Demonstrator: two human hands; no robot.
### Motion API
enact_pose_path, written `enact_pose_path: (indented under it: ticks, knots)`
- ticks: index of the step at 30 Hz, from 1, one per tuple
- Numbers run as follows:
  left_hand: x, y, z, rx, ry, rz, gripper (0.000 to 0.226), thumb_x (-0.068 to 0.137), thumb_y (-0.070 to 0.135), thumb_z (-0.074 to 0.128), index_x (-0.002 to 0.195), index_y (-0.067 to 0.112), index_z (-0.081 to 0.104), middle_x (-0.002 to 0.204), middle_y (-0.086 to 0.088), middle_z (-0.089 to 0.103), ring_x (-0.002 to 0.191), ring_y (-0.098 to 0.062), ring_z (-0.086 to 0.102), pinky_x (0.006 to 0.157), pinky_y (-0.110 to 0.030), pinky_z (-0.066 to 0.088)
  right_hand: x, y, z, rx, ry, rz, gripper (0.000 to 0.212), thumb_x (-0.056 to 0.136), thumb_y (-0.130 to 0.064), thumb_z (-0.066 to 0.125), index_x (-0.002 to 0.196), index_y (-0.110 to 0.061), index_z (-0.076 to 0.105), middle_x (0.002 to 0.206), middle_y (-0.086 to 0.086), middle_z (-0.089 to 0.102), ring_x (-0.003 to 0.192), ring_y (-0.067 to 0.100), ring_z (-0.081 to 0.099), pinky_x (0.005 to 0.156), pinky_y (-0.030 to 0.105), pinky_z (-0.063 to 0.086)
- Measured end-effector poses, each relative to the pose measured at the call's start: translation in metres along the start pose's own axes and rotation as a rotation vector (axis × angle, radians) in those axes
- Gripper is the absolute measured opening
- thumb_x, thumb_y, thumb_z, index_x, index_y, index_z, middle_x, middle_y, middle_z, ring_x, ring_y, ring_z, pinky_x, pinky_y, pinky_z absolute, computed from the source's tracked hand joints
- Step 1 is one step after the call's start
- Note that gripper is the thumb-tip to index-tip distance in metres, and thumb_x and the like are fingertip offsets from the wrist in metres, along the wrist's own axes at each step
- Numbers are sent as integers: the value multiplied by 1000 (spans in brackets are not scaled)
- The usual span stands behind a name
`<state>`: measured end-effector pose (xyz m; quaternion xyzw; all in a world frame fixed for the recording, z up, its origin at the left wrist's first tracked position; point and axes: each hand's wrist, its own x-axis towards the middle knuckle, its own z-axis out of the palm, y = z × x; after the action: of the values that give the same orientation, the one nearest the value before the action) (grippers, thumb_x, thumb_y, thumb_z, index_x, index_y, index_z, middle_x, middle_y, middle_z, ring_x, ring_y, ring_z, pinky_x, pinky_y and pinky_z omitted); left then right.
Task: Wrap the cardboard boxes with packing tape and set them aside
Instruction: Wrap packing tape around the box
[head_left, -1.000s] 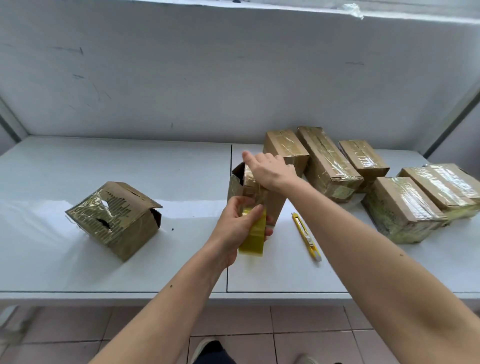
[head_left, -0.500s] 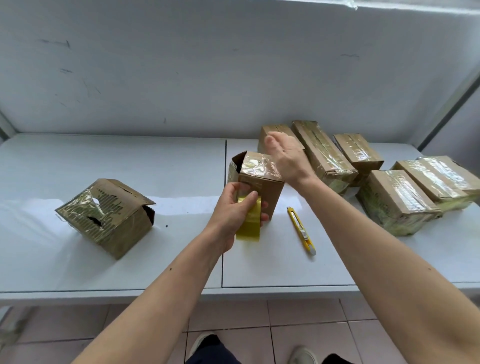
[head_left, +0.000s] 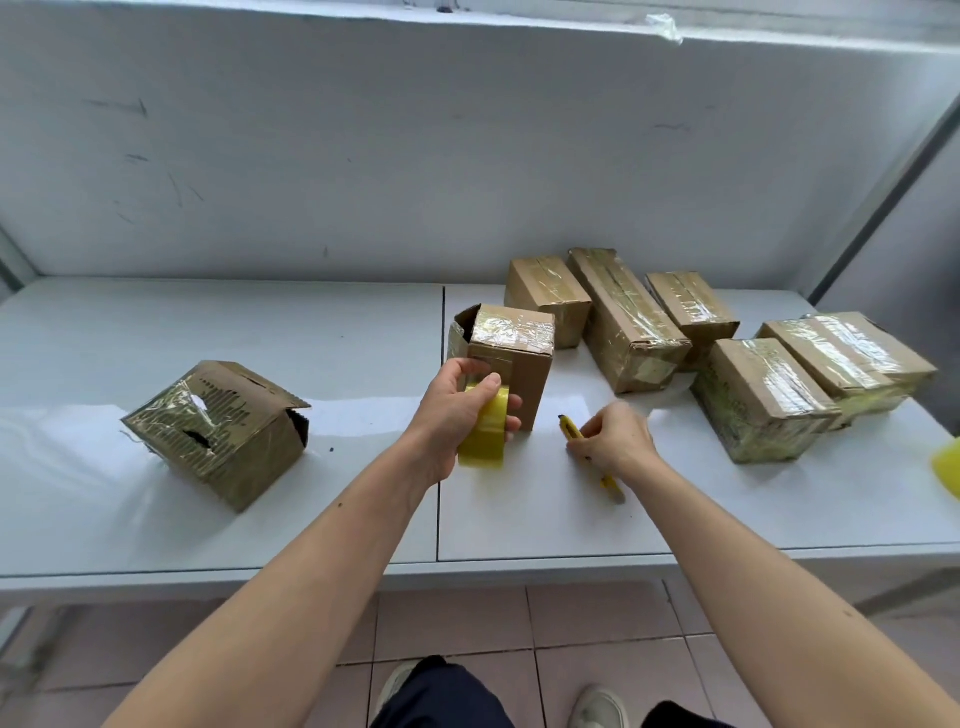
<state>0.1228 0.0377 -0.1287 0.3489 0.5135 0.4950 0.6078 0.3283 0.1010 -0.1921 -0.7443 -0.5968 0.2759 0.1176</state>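
Observation:
A small cardboard box (head_left: 511, 358) stands upright at the middle of the white table (head_left: 208, 332), its top covered in shiny tape and a flap open at its left. My left hand (head_left: 457, 410) grips a yellow tape roll (head_left: 485, 431) against the box's front face. To the right, my right hand (head_left: 615, 441) curls its fingers round a yellow utility knife (head_left: 574, 431) lying on the table. The hand looks blurred, and the knife's tail (head_left: 613, 486) sticks out below it.
A torn, tape-covered box (head_left: 218, 431) lies tilted at the left. Several taped boxes (head_left: 623, 317) are grouped at the back right, nearest one (head_left: 761, 400). A yellow object (head_left: 948, 465) shows at the right edge. A wall stands close behind; the table's front edge is near.
My right hand has left the top of the box and dropped down to the knife on the table. My left hand still holds the roll against the box.

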Motion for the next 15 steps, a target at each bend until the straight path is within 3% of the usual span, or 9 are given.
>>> enact_pose_path:
  ticks: [3, 8, 11, 15]
  knots:
    - [1, 1, 0, 4, -13, -8, 20, 102, 14, 55, 121, 15, 48, 94, -17, 73, 66, -25, 69, 62, -35, 57, -9, -1, -9, 42, 12, -73, 13, 88, -28, 70, 89, -16, 67, 93, 9, 68, 85, 25, 65, 72, 34, 52]
    - [2, 3, -2, 6, -16, -15, 23, 102, 13, 55, 124, 13, 48, 90, -16, 74, 63, -24, 68, 61, -35, 58, -40, -14, -45, 377, 230, -316, 8, 100, -26, 55, 100, -18, 54, 80, 0, 62, 64, 22, 62, 65, 50, 57]
    - [2, 3, -2, 0, -15, -18, 25, 102, 13, 55, 126, 12, 48, 89, -16, 74, 62, -24, 68, 61, -34, 58, -55, -32, -51, 223, 400, -563, 8, 98, -26, 60, 101, -19, 62, 74, -9, 56, 70, 21, 56, 64, 41, 51]
    - [2, 3, 0, 3, -32, -16, 28, 101, 15, 56, 128, 13, 49, 93, -16, 74, 66, -23, 69, 62, -34, 58, -70, -58, -43, -11, 450, -725, 14, 91, -23, 67, 102, -16, 61, 79, -4, 65, 69, 24, 61, 59, 32, 45]
